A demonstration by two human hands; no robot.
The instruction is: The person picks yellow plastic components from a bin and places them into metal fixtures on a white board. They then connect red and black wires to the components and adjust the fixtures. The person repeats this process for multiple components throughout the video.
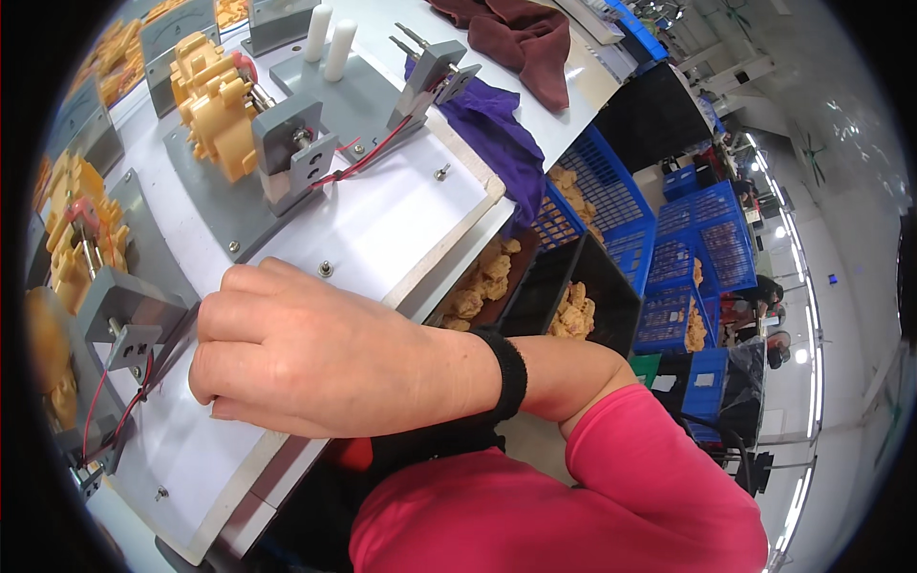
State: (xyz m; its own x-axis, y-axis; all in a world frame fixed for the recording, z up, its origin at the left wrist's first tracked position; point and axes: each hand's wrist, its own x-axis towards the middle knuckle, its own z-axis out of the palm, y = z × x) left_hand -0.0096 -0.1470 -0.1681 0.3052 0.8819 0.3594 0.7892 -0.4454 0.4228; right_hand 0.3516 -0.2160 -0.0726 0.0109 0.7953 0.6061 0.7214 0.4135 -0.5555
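My right hand (pixel 277 349) reaches in from the right over the white work board (pixel 382 229), back of the hand up, a black band around the wrist. Its fingers are curled closed; what they hold, if anything, is hidden beneath the hand. Just left of the fingers stands a grey fixture block (pixel 129 306) with red and black wires. A yellow moulded plastic part (pixel 76 229) sits at that fixture. Beyond the hand, another yellow plastic part (pixel 212 110) is mounted against a second grey block (pixel 291 153) with a metal shaft. My left hand is out of view.
Two white pegs (pixel 339 50) stand on a grey plate near a clamp with metal prongs (pixel 430 76). Purple cloth (pixel 492 134) and maroon cloth (pixel 516 43) lie at the table edge. Blue crates (pixel 611 201) and a black bin (pixel 597 286) with yellowish parts stand right of the table.
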